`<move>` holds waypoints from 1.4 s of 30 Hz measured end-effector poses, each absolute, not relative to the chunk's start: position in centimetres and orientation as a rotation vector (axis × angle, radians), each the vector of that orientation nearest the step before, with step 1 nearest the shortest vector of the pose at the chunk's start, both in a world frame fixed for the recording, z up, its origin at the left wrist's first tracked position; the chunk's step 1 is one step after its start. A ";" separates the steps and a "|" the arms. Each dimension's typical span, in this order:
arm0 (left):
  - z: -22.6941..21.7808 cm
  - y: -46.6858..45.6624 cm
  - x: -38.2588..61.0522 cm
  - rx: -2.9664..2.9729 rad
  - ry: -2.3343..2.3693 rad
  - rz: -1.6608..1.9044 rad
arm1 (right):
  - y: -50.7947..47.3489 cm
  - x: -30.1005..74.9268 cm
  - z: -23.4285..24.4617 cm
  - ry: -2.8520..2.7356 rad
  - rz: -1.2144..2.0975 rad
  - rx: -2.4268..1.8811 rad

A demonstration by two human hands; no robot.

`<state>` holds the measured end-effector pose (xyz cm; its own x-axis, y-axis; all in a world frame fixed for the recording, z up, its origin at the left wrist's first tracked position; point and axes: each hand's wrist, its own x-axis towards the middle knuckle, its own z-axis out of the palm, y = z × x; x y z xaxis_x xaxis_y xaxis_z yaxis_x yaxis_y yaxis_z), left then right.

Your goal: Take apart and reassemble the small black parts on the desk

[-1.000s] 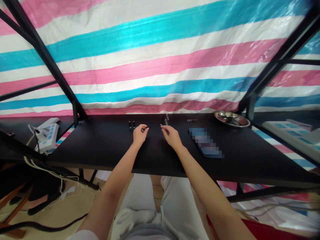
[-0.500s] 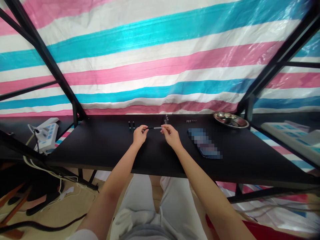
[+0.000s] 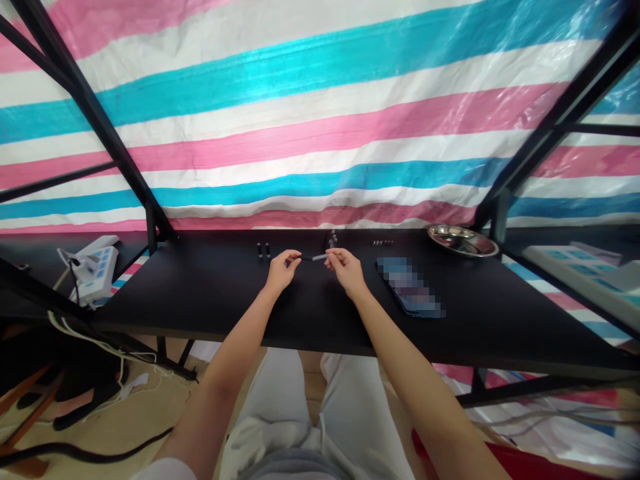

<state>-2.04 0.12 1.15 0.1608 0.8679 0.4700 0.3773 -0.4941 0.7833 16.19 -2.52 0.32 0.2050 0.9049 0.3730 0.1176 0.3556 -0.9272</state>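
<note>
My left hand point(image 3: 283, 272) pinches a thin black stick-like piece point(image 3: 307, 257) between thumb and fingertips. Opposite it, my right hand point(image 3: 346, 270) has its fingers closed on a slim pale grey, see-through-looking tube point(image 3: 319, 257). The inner ends of the two pieces meet or nearly meet at a slight angle; whether they are joined I cannot tell. Left of my hands, two short black cylinders with light tips point(image 3: 263, 250) lie side by side on the table. Several small pale pieces point(image 3: 333, 238) sit just behind my right hand.
The black table point(image 3: 320, 313) also carries a row of tiny parts point(image 3: 383, 243), a blurred-out dark blue flat object point(image 3: 410, 288) and a shiny metal dish point(image 3: 463, 241) at the back right. A white power strip point(image 3: 97, 275) lies at the left. Black frame posts stand on both sides.
The black piece and the grey tube, in one straight line before, now meet at an angle. My right hand has shifted slightly right, and my left hand a little right too.
</note>
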 end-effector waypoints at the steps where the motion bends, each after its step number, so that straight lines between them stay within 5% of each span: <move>1: 1.1 0.1 -2.0 1.941 1.168 1.313 | -2.5 16.2 0.4 -1.245 0.736 -1.077; 17: 0.9 -0.7 -1.2 2.027 1.112 1.191 | -2.9 15.6 0.4 -1.304 0.919 -1.099; 30: 2.1 -0.8 -2.0 1.983 1.065 1.329 | -2.8 13.7 0.4 -1.750 0.647 -1.192; 42: 2.4 1.2 -5.9 0.999 1.490 1.991 | 3.9 8.2 1.5 -1.742 0.590 -1.437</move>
